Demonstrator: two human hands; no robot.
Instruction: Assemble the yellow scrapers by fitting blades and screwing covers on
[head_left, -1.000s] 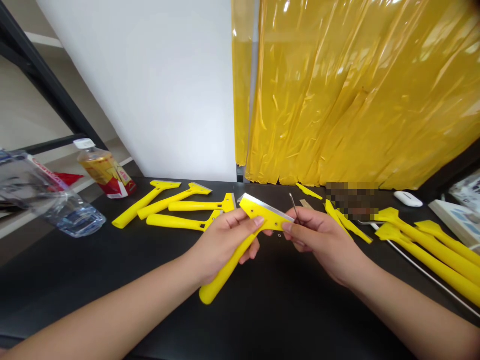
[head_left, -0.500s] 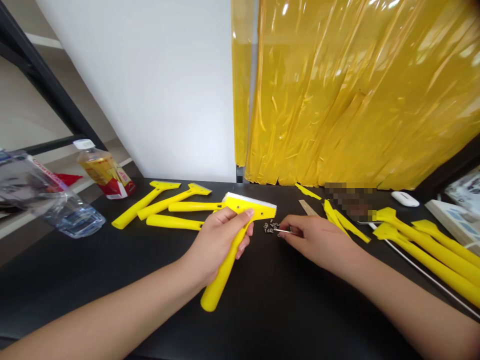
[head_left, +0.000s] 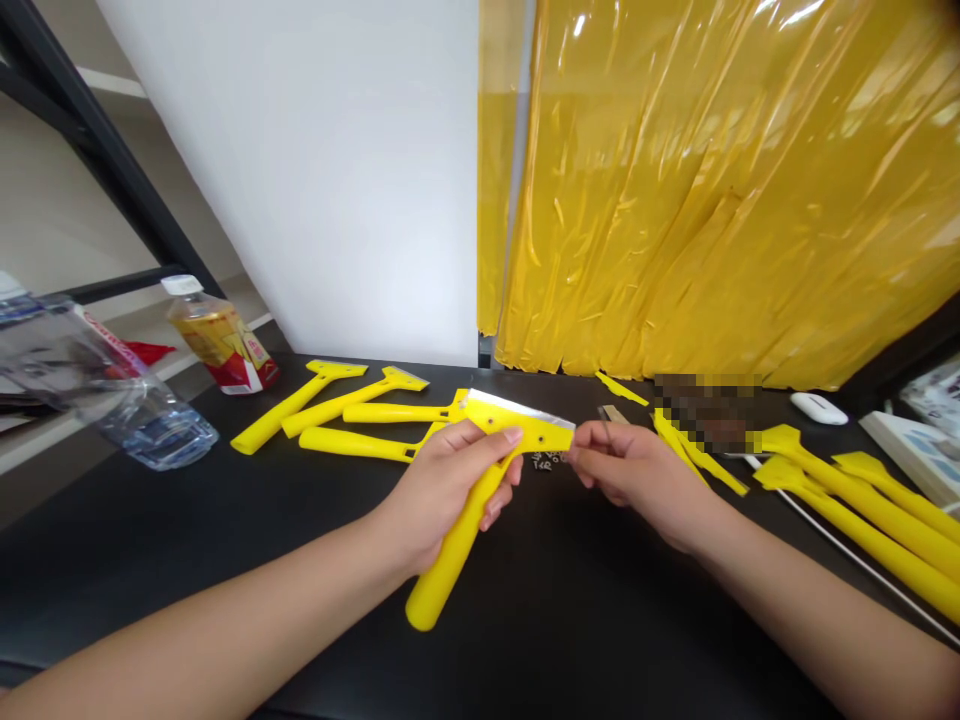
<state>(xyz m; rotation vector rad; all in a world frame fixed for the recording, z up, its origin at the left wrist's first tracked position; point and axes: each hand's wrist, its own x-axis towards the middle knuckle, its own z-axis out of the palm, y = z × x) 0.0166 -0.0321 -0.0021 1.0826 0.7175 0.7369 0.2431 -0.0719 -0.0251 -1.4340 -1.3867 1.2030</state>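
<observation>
My left hand (head_left: 454, 475) is closed around the neck of a yellow scraper (head_left: 450, 560), thumb flat on its head, the metal edge (head_left: 525, 408) facing away from me and the handle slanting down toward me. The fingers of my right hand (head_left: 641, 465) are pinched on a thin rod (head_left: 603, 412), mostly hidden, with the tips right by the scraper head's right end; I cannot tell whether they touch it. Just beyond, between my hands, small screws (head_left: 541, 462) lie on the black surface (head_left: 600, 620). Behind my left hand lie four more yellow scrapers (head_left: 360, 442), partly covered by it. Past my right hand are narrow yellow strips (head_left: 694, 455), then three yellow handles (head_left: 862, 510) with a white cable (head_left: 832, 540) beside them. Farther left, a juice bottle (head_left: 225, 345) leans near a clear plastic bottle (head_left: 154, 420).
</observation>
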